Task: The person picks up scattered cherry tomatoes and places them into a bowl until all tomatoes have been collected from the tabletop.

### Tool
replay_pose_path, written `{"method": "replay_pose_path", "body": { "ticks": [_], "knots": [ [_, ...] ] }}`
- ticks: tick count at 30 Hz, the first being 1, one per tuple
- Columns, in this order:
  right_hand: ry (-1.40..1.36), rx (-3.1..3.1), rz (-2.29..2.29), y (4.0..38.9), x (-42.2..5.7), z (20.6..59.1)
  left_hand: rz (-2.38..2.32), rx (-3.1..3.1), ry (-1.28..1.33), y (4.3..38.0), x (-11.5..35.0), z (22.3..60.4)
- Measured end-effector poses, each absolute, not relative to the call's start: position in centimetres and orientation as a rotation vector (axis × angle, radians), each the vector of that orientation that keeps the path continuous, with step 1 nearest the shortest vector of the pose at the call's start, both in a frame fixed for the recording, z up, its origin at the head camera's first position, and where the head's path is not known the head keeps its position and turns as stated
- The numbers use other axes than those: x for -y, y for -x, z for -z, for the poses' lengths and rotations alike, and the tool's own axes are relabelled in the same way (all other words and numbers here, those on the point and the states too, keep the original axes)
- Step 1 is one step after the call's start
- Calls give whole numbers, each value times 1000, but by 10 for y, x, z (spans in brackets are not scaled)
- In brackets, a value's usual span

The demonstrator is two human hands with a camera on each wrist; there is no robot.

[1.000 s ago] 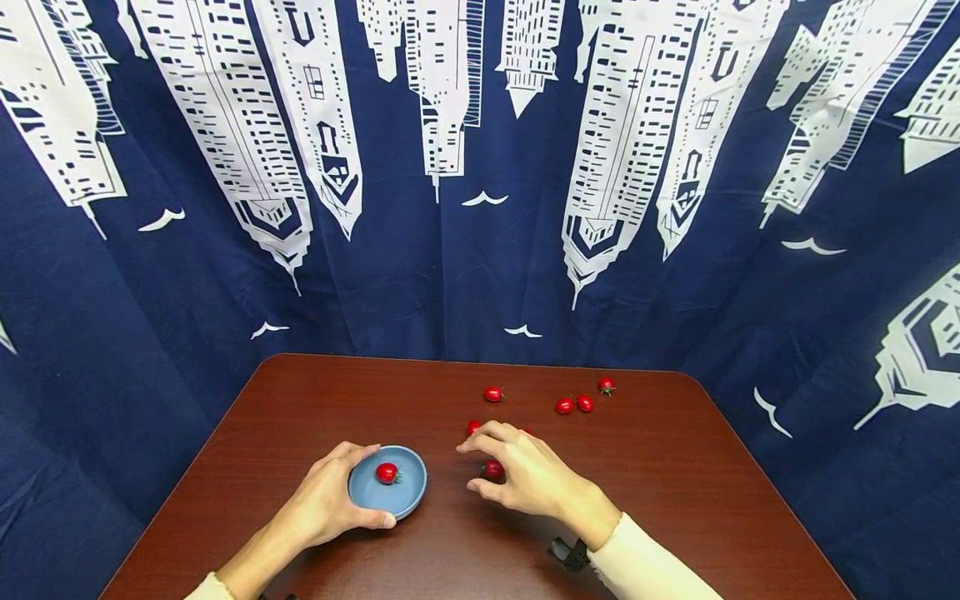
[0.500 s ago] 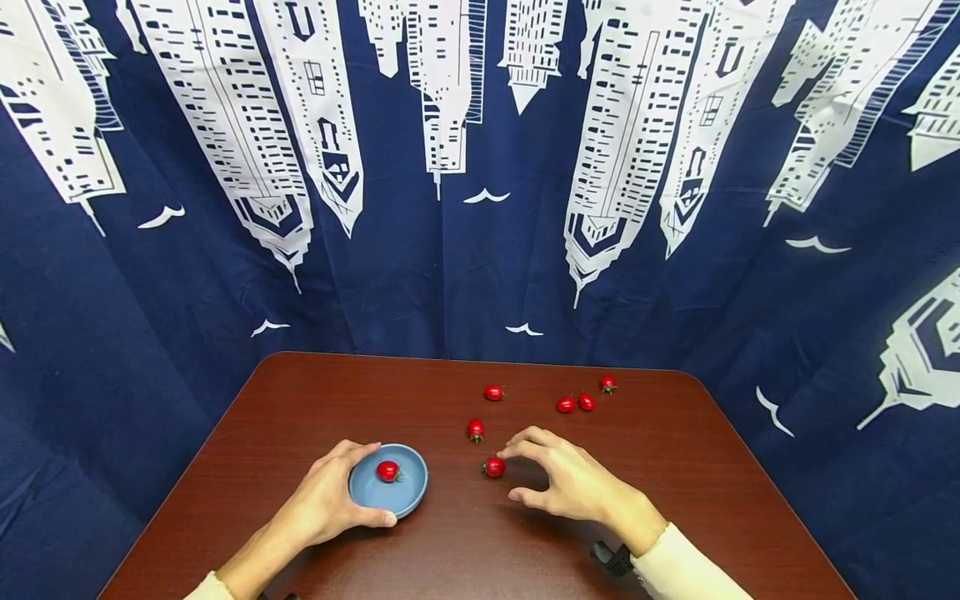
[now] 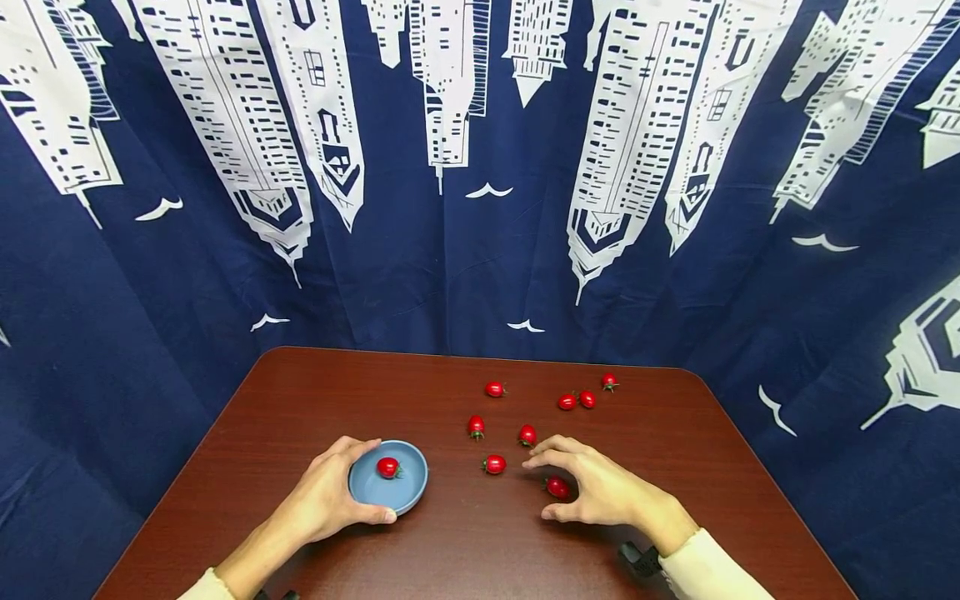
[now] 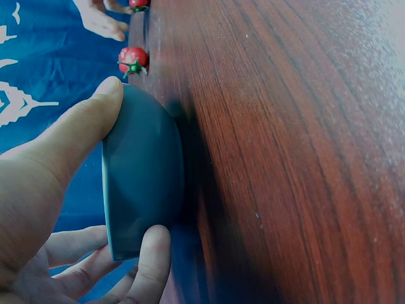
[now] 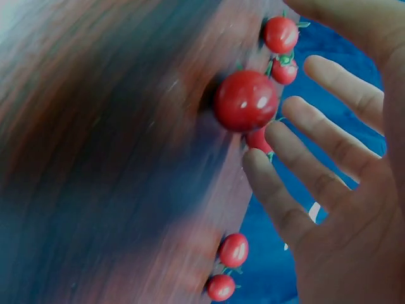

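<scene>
My left hand [image 3: 330,485] grips a small blue bowl [image 3: 408,490] by its side, thumb on the near rim and fingers on the far rim. In the bowl lies one red cherry tomato [image 3: 387,467]. The left wrist view shows the outer wall of the bowl [image 4: 144,171] between thumb and fingers. My right hand [image 3: 611,487] hovers over the table with fingers spread around another cherry tomato [image 3: 557,487]. In the right wrist view that cherry tomato [image 5: 245,100] sits near the fingertips, and the hand holds nothing.
Several cherry tomatoes lie loose on the brown table [image 3: 450,550]. A cherry tomato [image 3: 493,464] and another cherry tomato [image 3: 527,435] are left of the right hand; others lie toward the back edge. A navy curtain [image 3: 420,275] hangs behind.
My right hand has moved to the right, away from the bowl, passing other tomatoes and uncovering them. My left hand and the bowl stay in place.
</scene>
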State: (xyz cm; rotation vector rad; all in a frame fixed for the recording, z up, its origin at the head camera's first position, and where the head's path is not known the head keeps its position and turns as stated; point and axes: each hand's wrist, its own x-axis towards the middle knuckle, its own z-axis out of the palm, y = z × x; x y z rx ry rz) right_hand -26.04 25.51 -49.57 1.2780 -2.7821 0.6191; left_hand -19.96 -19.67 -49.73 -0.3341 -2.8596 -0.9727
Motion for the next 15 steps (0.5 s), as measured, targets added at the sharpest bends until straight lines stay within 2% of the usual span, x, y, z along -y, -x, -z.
{"method": "replay_pose_path", "body": {
  "ticks": [15],
  "knots": [
    [-1352,2814,-756,267,-273,508,982,2847,353,201,199,498]
  ]
}}
